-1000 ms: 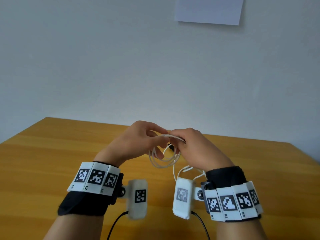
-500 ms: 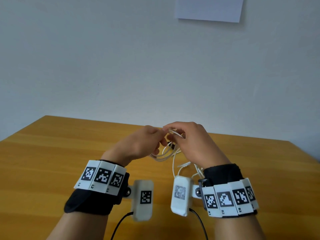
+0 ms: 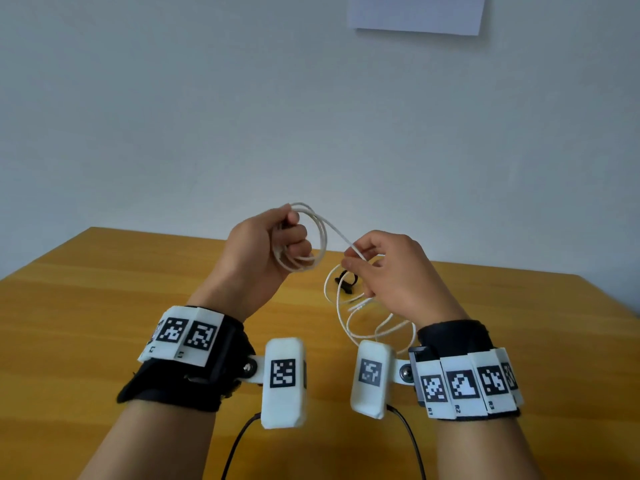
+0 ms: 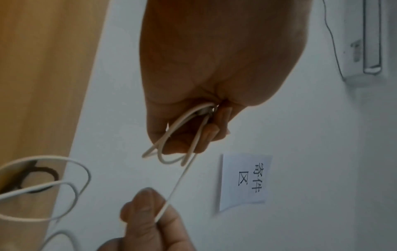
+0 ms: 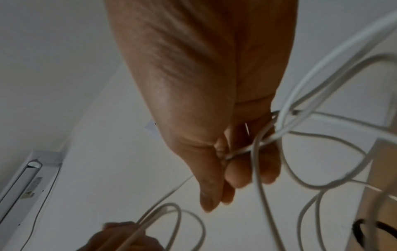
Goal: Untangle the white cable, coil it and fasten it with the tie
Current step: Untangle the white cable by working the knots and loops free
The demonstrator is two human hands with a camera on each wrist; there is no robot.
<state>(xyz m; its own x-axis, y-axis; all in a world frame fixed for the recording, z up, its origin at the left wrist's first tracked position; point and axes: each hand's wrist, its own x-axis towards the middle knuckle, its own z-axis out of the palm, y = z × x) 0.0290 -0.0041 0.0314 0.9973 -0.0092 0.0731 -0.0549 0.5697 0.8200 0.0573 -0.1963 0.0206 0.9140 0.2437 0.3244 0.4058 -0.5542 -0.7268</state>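
Observation:
My left hand [image 3: 277, 240] is raised above the table and grips a small coil of the white cable [image 3: 320, 237], its fingers [image 4: 206, 134] curled round the loops. From that coil one strand of cable [image 4: 178, 183] runs taut to my right hand [image 3: 374, 268], which pinches it between thumb and fingers [image 5: 217, 191]. Looser loops of the cable [image 3: 367, 327] hang below the right hand down to the table. A black tie [image 3: 346, 282] lies on the wooden table [image 3: 104, 306] between and beyond the hands.
A grey wall rises behind the table's far edge, with a paper sheet [image 3: 415, 12] stuck on it. Black leads [image 3: 235, 445] run from the wrist cameras toward me. A white wall unit [image 4: 365, 42] shows in the wrist views.
The hands have parted. My left hand lifted up and left with the coil, and my right hand drew a strand out to the right; earlier both were together low over the table.

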